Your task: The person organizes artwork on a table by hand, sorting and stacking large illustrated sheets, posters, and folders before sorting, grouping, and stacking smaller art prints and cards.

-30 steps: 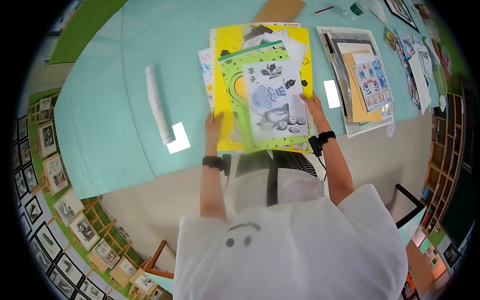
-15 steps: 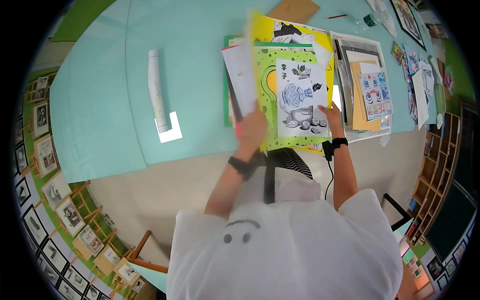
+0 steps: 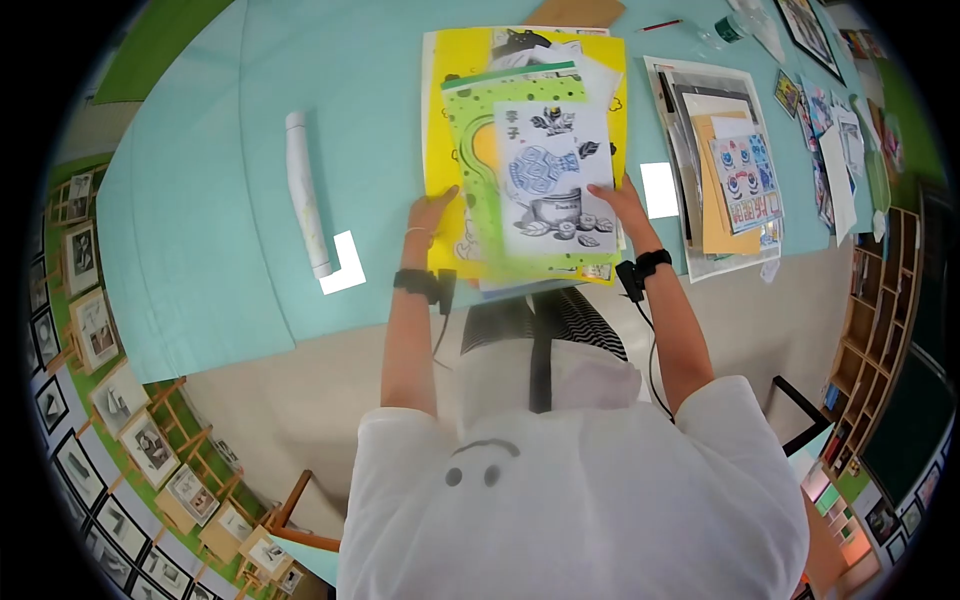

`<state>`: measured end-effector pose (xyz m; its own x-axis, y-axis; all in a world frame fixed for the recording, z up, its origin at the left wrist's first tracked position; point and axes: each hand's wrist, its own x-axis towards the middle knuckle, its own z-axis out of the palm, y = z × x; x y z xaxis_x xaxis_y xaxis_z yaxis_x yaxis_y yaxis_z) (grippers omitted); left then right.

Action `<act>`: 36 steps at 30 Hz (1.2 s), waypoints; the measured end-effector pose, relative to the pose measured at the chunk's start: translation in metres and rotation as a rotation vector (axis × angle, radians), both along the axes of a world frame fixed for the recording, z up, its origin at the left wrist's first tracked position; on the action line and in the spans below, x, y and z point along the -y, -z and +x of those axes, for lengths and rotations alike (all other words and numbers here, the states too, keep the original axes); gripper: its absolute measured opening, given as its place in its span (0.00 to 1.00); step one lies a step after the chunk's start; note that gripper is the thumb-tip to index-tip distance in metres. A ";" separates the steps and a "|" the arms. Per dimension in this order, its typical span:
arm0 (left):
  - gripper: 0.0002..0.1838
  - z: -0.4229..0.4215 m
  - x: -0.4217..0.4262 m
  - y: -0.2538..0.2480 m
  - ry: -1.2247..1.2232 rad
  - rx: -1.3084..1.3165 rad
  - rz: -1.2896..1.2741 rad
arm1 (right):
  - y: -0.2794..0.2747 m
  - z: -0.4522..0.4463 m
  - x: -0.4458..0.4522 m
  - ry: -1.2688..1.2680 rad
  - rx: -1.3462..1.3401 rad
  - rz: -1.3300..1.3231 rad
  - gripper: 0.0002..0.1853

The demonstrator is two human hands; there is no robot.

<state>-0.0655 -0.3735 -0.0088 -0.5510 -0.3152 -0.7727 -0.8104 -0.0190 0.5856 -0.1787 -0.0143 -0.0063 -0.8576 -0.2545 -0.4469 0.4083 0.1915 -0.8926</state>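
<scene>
A stack of papers lies in front of me, slightly blurred. Outermost is a large yellow sheet (image 3: 437,110) with a black cat drawing at its top. On it rests a green dotted zip pouch (image 3: 470,130), and over that a white drawing sheet (image 3: 520,225) with a blue patterned jar, a pot and fruit. My left hand (image 3: 430,217) is closed on the yellow sheet's left edge, thumb on top. At the right edge, my right hand (image 3: 622,208) grips the stack with its thumb on the drawing sheet; its other fingers are mostly hidden underneath.
Left of the stack lies a white paper roll (image 3: 305,190) beside a white L-shaped patch (image 3: 348,268). To the right are another paper pile (image 3: 715,240) and a white rectangle (image 3: 658,190). A pencil (image 3: 660,25) and a plastic bottle (image 3: 730,28) lie farther back.
My left hand has moved left and now holds the yellow sheet's edge. The yellow sheet has swung down flat to the left, covering the loose papers there. The stack and right hand have shifted left.
</scene>
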 end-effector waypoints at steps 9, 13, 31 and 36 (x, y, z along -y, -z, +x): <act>0.27 -0.006 0.015 -0.001 0.213 0.045 0.110 | -0.012 -0.016 -0.013 -0.075 0.446 -0.235 0.28; 0.25 -0.005 0.005 -0.030 0.155 -0.054 0.153 | -0.016 -0.009 -0.012 -0.100 0.350 -0.197 0.27; 0.25 0.021 -0.033 -0.079 0.382 -0.174 -0.670 | 0.000 0.033 0.022 0.088 -0.532 0.731 0.40; 0.21 0.045 -0.029 -0.061 0.298 -0.453 -0.561 | -0.038 0.064 0.099 -0.311 -0.803 0.846 0.42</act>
<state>-0.0201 -0.3441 0.0525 -0.8978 -0.3813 -0.2205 -0.4139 0.5591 0.7184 -0.1143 -0.1131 0.0318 -0.9215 -0.3837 0.0607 -0.3729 0.8298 -0.4153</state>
